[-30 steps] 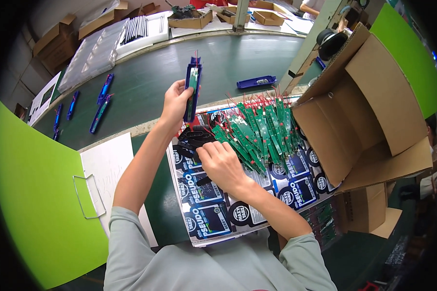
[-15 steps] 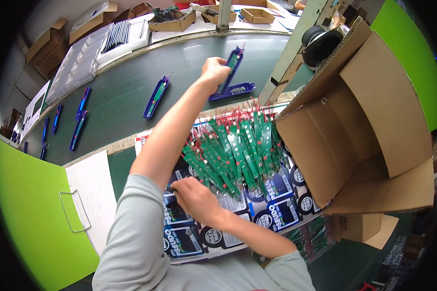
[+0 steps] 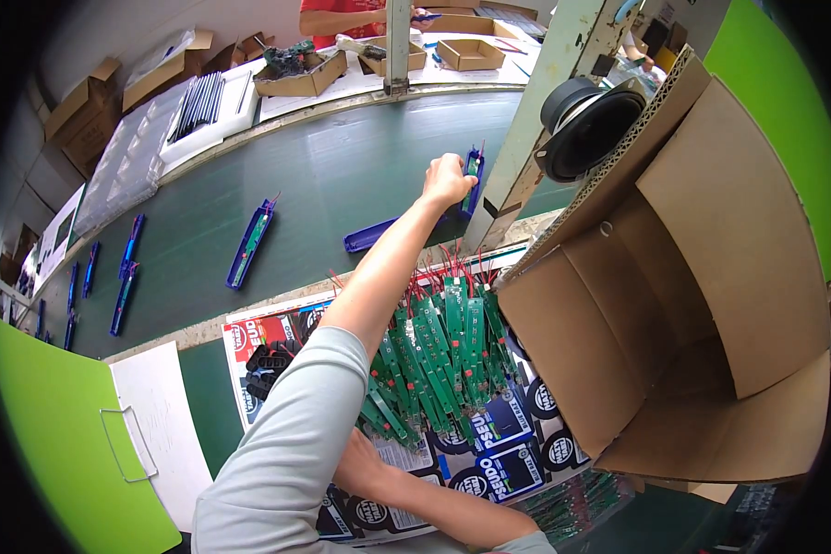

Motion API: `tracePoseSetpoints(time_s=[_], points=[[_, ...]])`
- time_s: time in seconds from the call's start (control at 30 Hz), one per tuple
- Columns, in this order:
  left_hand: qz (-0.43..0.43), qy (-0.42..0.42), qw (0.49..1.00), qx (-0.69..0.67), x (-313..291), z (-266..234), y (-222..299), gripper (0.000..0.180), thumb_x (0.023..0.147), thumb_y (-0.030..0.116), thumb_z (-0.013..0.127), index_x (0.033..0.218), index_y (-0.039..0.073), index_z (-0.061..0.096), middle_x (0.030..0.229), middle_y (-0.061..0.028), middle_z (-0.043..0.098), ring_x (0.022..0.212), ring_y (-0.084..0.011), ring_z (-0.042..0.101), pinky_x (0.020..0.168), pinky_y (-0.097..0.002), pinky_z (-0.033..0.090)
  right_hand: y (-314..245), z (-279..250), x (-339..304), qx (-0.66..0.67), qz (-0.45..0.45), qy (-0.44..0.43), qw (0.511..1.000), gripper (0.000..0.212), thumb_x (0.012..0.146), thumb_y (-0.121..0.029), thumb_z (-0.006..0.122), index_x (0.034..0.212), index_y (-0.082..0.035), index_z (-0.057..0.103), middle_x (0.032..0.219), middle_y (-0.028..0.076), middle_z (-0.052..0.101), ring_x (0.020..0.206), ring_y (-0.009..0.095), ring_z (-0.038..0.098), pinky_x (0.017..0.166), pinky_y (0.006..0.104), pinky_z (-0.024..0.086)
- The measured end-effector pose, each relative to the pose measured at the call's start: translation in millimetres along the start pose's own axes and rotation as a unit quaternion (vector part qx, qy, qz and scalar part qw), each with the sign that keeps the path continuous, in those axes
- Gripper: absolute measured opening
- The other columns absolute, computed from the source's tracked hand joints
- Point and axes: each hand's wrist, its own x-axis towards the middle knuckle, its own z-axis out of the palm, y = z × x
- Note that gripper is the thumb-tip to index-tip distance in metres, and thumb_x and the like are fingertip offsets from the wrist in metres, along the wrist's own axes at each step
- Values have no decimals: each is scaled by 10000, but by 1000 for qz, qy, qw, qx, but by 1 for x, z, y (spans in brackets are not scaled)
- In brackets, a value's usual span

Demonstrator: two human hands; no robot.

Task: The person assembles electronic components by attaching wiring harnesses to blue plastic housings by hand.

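My left hand (image 3: 449,178) reaches far over the green conveyor belt, its fingers closed on a narrow blue plastic casing (image 3: 474,175) with a green circuit board in it. The casing stands steeply tilted beside the pale metal post. Under my left forearm lies another blue casing (image 3: 369,235), partly covered. My right hand (image 3: 360,462) is low in front of me; the left sleeve hides its fingers. A heap of green circuit strips (image 3: 434,355) with red wires lies to the right of my left arm. Black plastic parts (image 3: 268,365) lie to its left.
A large open cardboard box (image 3: 572,342) stands at right, with a black speaker (image 3: 591,129) behind its flap. The metal post (image 3: 526,138) rises beside the belt (image 3: 323,166). More blue casings (image 3: 251,242) lie leftward. Across the belt, a person in red (image 3: 337,23) works by shallow boxes.
The view has shifted. My left hand has carried the casing rightward, close to the post. My right hand has gone behind the left sleeve. A person in red shows more across the belt.
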Motion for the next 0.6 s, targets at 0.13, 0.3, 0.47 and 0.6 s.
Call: tracePoseSetpoints(time_s=[0.13, 0.3, 0.47, 0.6], points=[[42, -18, 999, 16, 2, -17, -9, 508, 840, 290, 791, 1247, 16, 659, 1207, -244, 672, 1171, -394, 629, 1009, -435, 504, -7, -6, 10, 19, 4, 3, 1000, 220, 789, -2, 621, 1005, 39, 613, 1000, 201, 634, 990, 380, 613, 882, 453, 517], [118, -180, 967, 136, -18, -95, -32, 392, 899, 328, 701, 1120, 5, 726, 1050, -174, 748, 991, -281, 722, 901, -363, 559, -15, -15, 20, 29, 3, 46, 999, 246, 759, 91, 629, 997, 33, 636, 973, 153, 626, 928, 342, 599, 828, 422, 516], [139, -227, 949, 167, -72, -141, -78, 342, 863, 264, 724, 1062, -15, 735, 883, -159, 741, 832, -263, 713, 795, -377, 553, -17, -15, 22, 35, -6, 79, 996, 229, 812, 64, 646, 1032, 12, 689, 947, 151, 664, 865, 326, 648, 773, 404, 543], [176, -139, 962, 156, -109, -153, -100, 271, 859, 139, 678, 1056, -46, 693, 877, -181, 709, 781, -243, 700, 743, -382, 551, -23, -19, 23, 103, 77, 54, 990, 188, 839, 53, 683, 1023, 11, 691, 907, 113, 674, 734, 161, 656, 641, 292, 529]])
